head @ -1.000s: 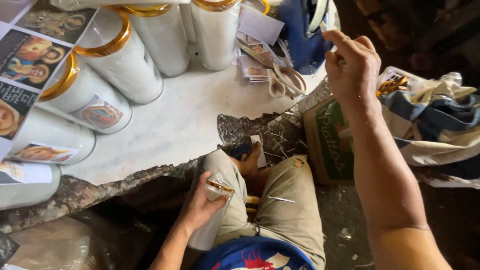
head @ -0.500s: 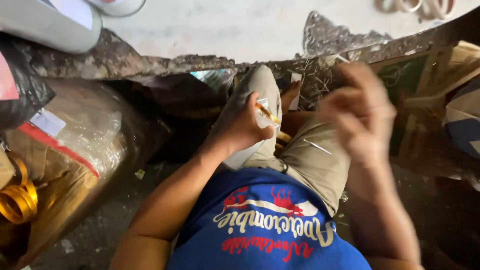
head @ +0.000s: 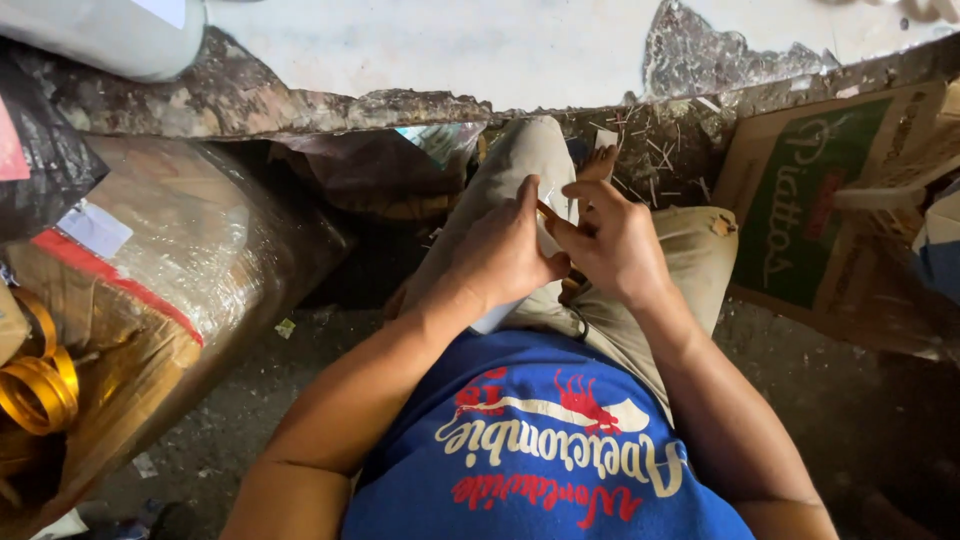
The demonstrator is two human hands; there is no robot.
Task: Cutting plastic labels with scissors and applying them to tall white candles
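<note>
**Desk:** What was recorded nearest the camera?

**Photographer:** A blue printed shirt [head: 540, 450] was seen from above, and beyond it two bare forearms were brought together over a lap in khaki trousers [head: 640, 300]. The left hand [head: 500, 255] was closed around a white glass candle [head: 497, 316], most of it hidden by the palm and only its lower end seen on the thigh. The right hand [head: 615, 240] was set against the candle's top, fingers bent and partly spread; whether anything was pinched between them could not be told.

**Desk:** And farther out?

**Photographer:** A plastic-wrapped carton [head: 150, 290] and a coil of gold ribbon [head: 35, 385] were noted to the left, a green-printed cardboard box [head: 820, 200] to the right. Farthest off, the chipped edge of a white slab [head: 450, 50] was shown, with a second white candle [head: 100, 35] lying on it.

**Desk:** Any risk judged?

**Photographer:** The glass was gripped one-handed on a sloping thigh; it could be let slip onto the littered concrete floor [head: 250, 400] and be cracked if the grip were loosened.
</note>
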